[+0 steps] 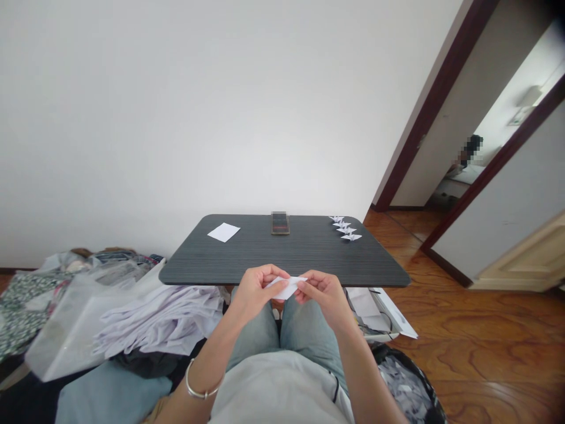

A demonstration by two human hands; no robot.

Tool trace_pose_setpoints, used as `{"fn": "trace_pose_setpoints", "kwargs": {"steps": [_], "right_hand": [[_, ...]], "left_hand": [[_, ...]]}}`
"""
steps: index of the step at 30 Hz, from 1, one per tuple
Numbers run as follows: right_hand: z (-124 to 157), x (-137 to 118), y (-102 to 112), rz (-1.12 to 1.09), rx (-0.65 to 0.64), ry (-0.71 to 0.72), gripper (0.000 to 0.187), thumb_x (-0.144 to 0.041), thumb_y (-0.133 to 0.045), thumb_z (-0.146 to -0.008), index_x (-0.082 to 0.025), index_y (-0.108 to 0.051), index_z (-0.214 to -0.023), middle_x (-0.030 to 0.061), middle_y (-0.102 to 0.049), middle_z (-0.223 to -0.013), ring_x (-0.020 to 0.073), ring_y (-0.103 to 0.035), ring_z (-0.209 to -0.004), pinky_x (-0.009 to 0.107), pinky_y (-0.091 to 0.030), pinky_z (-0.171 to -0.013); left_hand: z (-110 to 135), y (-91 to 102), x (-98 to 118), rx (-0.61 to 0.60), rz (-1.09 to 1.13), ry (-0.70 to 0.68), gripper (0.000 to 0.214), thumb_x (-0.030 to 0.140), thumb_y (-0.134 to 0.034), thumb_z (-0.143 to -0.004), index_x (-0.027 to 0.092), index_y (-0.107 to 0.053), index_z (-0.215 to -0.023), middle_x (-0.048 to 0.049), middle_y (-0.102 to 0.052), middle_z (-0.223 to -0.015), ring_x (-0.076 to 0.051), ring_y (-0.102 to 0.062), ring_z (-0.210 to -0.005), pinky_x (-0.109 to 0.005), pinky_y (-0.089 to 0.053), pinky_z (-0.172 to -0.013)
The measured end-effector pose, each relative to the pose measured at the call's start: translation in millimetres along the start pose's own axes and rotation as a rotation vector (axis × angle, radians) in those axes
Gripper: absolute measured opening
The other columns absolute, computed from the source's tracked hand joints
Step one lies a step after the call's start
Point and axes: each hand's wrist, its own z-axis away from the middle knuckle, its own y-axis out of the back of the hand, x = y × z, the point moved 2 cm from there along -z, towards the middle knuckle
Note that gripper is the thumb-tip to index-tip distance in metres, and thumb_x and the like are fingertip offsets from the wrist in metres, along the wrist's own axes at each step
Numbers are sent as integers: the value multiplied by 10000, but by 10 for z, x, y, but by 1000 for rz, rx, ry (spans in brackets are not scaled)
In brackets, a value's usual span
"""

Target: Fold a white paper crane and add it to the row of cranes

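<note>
A small folded piece of white paper (288, 288) is held in the air just in front of the table's near edge. My left hand (262, 287) pinches its left side, thumb on top. On the right side, my right hand (321, 290) grips it between thumb and fingers. Both hands are closed on the paper, and its underside is hidden. Beyond them is the dark grey table (247, 259). At its far left lies a flat white sheet of paper (224, 232). Several white paper cranes (348, 230) stand in a row at the far right.
A phone (280, 223) rests at the table's back middle. Piled white cloth (163, 321) and clothes lie to the left. A box of papers (368, 312) and a black bag of paper scraps (404, 383) sit on the right. In the doorway's far room is a person (465, 156).
</note>
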Motion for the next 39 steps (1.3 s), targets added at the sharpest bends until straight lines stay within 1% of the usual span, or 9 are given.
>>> {"fn": "trace_pose_setpoints", "kwargs": {"steps": [6,11,16,19,25,33,39], "right_hand": [[23,-66,-12,-12,1,0,258,-397,-696,-679,-150,-653,-618,24,-668,-553,100,-586,-447,197,-497,-450],[18,-55,-12,-19,-25,14,293,-427,-652,-723,-149,-653,-630,28,-668,-559,98,-587,-446,199,-500,-461],[22,-70,-19,-30,-51,15,349,-467,-598,-759,-141,-655,-649,44,-673,-582,107,-599,-468,206,-503,-478],[26,-82,-8,-19,-18,19,381,-487,-559,-780,-139,-652,-655,53,-678,-599,111,-600,-475,207,-501,-476],[16,-39,3,59,48,65,293,-430,-642,-728,-161,-623,-613,17,-655,-551,98,-574,-447,198,-491,-455],[19,-42,-18,49,42,82,310,-437,-614,-747,-160,-606,-608,15,-643,-541,99,-566,-445,204,-484,-455],[26,-41,-31,44,76,112,307,-420,-597,-762,-166,-592,-590,8,-629,-509,100,-550,-419,206,-471,-435]], "left_hand": [[10,-9,33,-5,11,8,281,328,-712,-626,105,-635,-779,-31,-664,-632,-116,-573,-522,-225,-472,-503],[14,-10,22,3,18,12,317,359,-699,-637,103,-627,-809,-33,-665,-634,-120,-574,-531,-231,-475,-508],[21,-9,27,21,-1,-12,304,354,-691,-655,99,-625,-806,-29,-662,-627,-102,-554,-518,-206,-458,-500],[37,-2,36,47,-28,-28,289,349,-678,-674,105,-630,-820,-30,-667,-648,-107,-562,-545,-206,-466,-520],[49,-5,26,44,-57,-44,269,345,-667,-688,112,-635,-819,-17,-653,-613,-116,-569,-547,-213,-466,-529],[31,-1,6,15,-22,-32,284,352,-681,-674,109,-629,-813,-13,-644,-601,-112,-563,-531,-207,-452,-506],[46,-26,33,11,2,-15,294,356,-694,-655,106,-623,-794,-19,-648,-602,-107,-556,-520,-201,-444,-492]]}}
